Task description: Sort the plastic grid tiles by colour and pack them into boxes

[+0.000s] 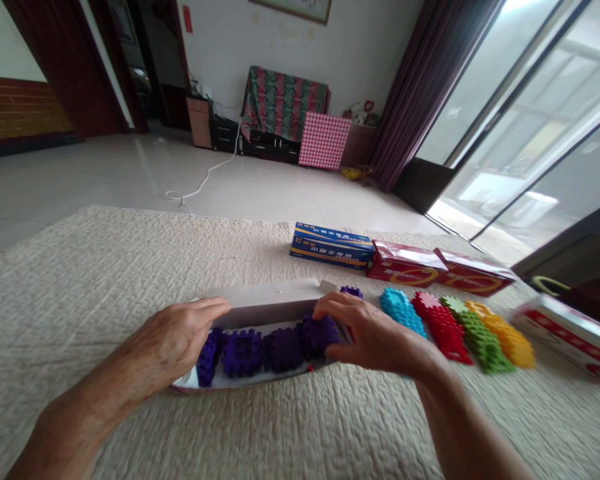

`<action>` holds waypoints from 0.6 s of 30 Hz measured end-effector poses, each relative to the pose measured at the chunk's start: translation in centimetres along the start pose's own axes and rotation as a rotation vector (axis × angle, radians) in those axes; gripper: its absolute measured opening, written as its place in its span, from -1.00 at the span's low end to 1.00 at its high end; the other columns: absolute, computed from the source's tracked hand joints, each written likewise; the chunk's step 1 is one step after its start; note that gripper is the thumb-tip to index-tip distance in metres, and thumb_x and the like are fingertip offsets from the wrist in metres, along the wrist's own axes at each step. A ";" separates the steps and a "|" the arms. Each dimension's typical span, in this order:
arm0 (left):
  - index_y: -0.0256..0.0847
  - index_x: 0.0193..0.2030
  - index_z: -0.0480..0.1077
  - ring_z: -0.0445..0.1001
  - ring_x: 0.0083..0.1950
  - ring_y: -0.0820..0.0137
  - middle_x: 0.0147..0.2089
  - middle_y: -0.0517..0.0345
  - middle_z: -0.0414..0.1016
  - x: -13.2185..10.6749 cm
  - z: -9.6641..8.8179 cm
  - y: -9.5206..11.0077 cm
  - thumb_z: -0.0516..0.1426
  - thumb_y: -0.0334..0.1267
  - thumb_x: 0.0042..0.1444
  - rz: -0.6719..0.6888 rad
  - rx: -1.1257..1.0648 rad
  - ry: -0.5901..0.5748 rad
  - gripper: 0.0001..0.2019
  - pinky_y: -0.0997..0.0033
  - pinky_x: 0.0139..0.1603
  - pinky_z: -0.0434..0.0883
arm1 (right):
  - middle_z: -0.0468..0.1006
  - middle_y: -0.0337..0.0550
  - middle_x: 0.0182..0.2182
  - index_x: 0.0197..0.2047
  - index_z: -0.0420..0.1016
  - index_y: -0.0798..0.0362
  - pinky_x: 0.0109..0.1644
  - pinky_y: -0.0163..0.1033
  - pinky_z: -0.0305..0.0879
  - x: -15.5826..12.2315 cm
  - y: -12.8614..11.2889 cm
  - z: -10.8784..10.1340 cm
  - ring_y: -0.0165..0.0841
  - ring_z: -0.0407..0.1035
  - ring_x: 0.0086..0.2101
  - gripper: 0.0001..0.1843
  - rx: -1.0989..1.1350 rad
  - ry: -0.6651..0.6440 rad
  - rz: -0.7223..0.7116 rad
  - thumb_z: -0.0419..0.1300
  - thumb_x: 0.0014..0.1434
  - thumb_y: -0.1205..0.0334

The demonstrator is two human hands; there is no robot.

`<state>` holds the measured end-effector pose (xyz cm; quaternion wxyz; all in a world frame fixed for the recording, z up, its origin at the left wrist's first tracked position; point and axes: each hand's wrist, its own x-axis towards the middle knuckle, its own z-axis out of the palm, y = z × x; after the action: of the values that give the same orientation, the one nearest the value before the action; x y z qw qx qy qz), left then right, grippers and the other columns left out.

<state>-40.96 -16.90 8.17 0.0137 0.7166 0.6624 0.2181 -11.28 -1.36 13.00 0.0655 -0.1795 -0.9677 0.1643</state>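
Note:
An open cardboard box (260,297) lies on the cream quilted cover, its lid flap folded back on the far side. Inside it sits a row of purple interlocking blocks (243,353) with notched edges. My left hand (180,337) curls round the box's left end, fingers together; its thumb is hidden. At the right end, my right hand (350,330) reaches in with thumb and fingers round a purple block (319,333). Another purple piece (351,291) shows just behind my right hand.
To the right lie rows of blue (403,312), red (443,327), green (477,333) and yellow pieces (503,333). Behind them stand a blue box (330,247) and two red boxes (405,263). A red-and-white box (570,333) lies at the far right.

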 end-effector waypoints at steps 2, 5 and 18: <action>-0.09 0.07 0.44 0.48 0.08 0.30 0.09 0.14 0.50 0.0 0.0 0.0 -0.10 -0.33 0.19 0.000 -0.004 -0.003 -0.59 0.31 0.15 0.41 | 0.45 -0.18 -0.10 -0.05 0.37 -0.06 0.01 -0.20 0.31 -0.1 0.0 -0.1 -0.30 0.33 -0.09 -0.60 -0.001 -0.003 0.012 0.26 -0.01 0.31; -0.10 0.07 0.44 0.49 0.07 0.31 0.09 0.13 0.51 0.0 0.0 -0.1 -0.10 -0.34 0.19 -0.001 0.005 -0.008 -0.59 0.32 0.15 0.40 | 0.43 -0.16 -0.07 -0.04 0.36 -0.05 0.01 -0.20 0.31 -0.2 -0.1 -0.1 -0.30 0.33 -0.08 -0.58 0.006 0.008 0.019 0.26 -0.01 0.30; -0.11 0.09 0.43 0.49 0.07 0.31 0.10 0.15 0.50 -0.3 0.8 -1.3 -0.08 -0.35 0.16 0.041 0.050 -0.002 -0.58 0.35 0.16 0.41 | 0.52 -0.10 -0.13 -0.10 0.44 0.01 -0.04 -0.13 0.30 -1.3 5.3 -2.6 -0.24 0.42 -0.14 -0.75 -0.181 0.333 0.338 0.13 0.11 0.30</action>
<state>-41.92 -16.84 6.99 -0.0079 0.7305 0.6526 0.2009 -7.90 3.62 13.51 0.1792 -0.3687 -0.9105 0.0535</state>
